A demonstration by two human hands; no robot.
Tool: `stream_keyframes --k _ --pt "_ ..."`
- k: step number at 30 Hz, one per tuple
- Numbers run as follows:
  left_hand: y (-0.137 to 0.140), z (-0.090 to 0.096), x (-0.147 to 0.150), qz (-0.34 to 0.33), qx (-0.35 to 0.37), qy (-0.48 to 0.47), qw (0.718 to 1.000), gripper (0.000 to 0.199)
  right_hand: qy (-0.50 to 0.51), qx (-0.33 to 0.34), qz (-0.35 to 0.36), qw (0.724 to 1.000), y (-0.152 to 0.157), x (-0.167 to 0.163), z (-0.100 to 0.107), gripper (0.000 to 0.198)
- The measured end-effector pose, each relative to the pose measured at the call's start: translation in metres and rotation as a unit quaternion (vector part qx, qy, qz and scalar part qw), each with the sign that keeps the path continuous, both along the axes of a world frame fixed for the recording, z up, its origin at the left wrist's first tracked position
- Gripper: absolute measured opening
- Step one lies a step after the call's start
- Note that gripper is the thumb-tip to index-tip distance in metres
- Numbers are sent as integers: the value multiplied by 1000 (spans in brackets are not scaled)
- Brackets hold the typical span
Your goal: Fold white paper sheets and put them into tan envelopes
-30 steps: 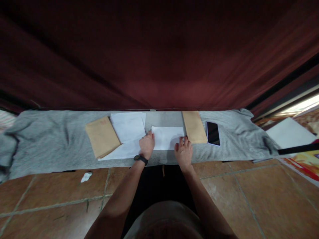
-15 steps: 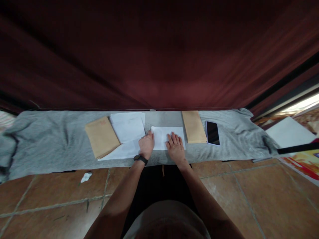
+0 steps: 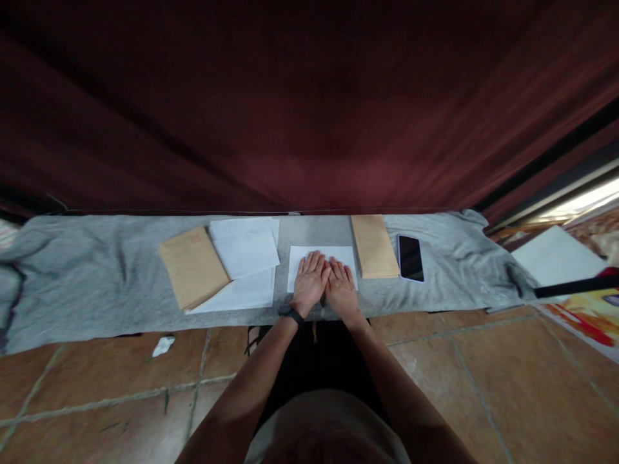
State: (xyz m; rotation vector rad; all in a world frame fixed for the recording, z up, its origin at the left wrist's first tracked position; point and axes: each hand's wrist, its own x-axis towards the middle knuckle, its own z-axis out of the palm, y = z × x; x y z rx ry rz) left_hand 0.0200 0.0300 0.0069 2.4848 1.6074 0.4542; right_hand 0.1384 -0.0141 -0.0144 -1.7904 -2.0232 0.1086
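A folded white sheet of paper (image 3: 298, 254) lies flat on the grey cloth in front of me. My left hand (image 3: 311, 278) rests flat on it with the fingers stretched out, a dark watch on its wrist. Beside it, touching, my right hand (image 3: 341, 287) lies on the paper's right half, also flat. Left of them are loose white sheets (image 3: 246, 248), partly under a stack of brown envelopes (image 3: 194, 267). Just right of the paper sits another stack of brown envelopes (image 3: 376, 248).
A phone (image 3: 411, 258) lies right of the right-hand envelopes. The grey cloth (image 3: 97, 277) covers a long narrow surface against a dark red curtain (image 3: 309, 129). A white board (image 3: 558, 256) is at the far right. A white scrap (image 3: 163, 346) lies on the tiled floor.
My left hand has moved right, from the paper's left edge onto its middle, and its fingers have opened out flat. My right hand stays on the paper's right half.
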Motion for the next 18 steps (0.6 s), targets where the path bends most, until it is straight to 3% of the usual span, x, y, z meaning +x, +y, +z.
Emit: stream_keyframes --k 6,11,18 --pt "0 -9 0 23 -33 35 999 54 108 11 -29 994 28 2 7 48" --pt "6 -7 -2 22 -54 56 997 60 39 -19 5 999 47 -12 10 50" --pt "14 -10 -14 58 -37 39 997 57 -24 -18 -19 999 53 -2 0 52"
